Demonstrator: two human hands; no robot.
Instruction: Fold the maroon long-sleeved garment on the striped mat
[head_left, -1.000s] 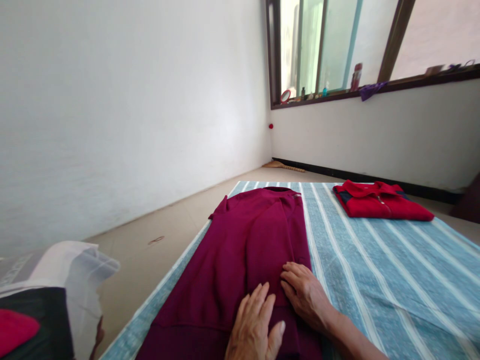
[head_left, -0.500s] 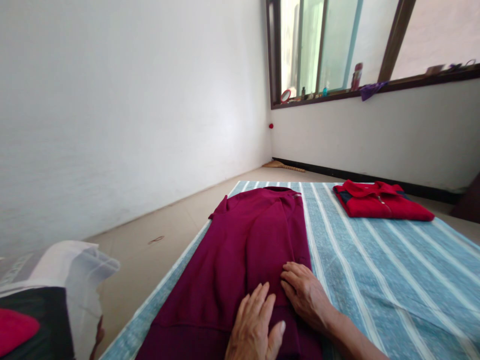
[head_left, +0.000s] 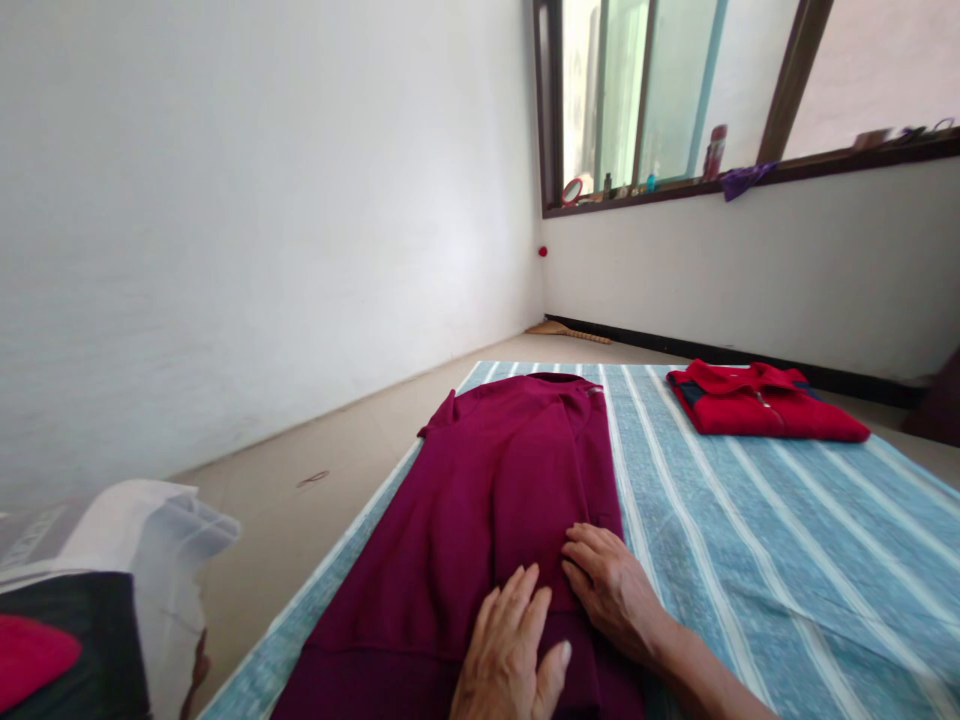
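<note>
At the lower left corner of the view stands a translucent white plastic bag point(head_left: 161, 560), and it seems to hold a black cloth point(head_left: 112, 650) with a red piece point(head_left: 34, 655) on it; what else is inside cannot be told. Right of the bag, on the tile floor point(head_left: 315, 440), lies a blue-and-white striped mat point(head_left: 787, 560).

Near the left edge of this mat is a maroon sweatshirt point(head_left: 480, 520), laid along the mat's length, with its collar toward the far edge and its body partly folded. The fabric looks soft, rather thick and light, so it should bend easily and is not fragile. Probably the best places to take hold are the shoulders or the lower hem, with both hands.

The left hand point(head_left: 506, 650) lies open on the lower part of the sweatshirt with spread fingers, grasping nothing. The right hand point(head_left: 611, 590) rests on it just beside, with its fingers a little curved, not clenched.

Toward the far right corner of the mat lies a folded red polo shirt point(head_left: 765, 405). Higher up, a window sill point(head_left: 825, 168) carries a round mirror point(head_left: 571, 192), small bottles point(head_left: 606, 186) and a purple cloth point(head_left: 739, 180).
</note>
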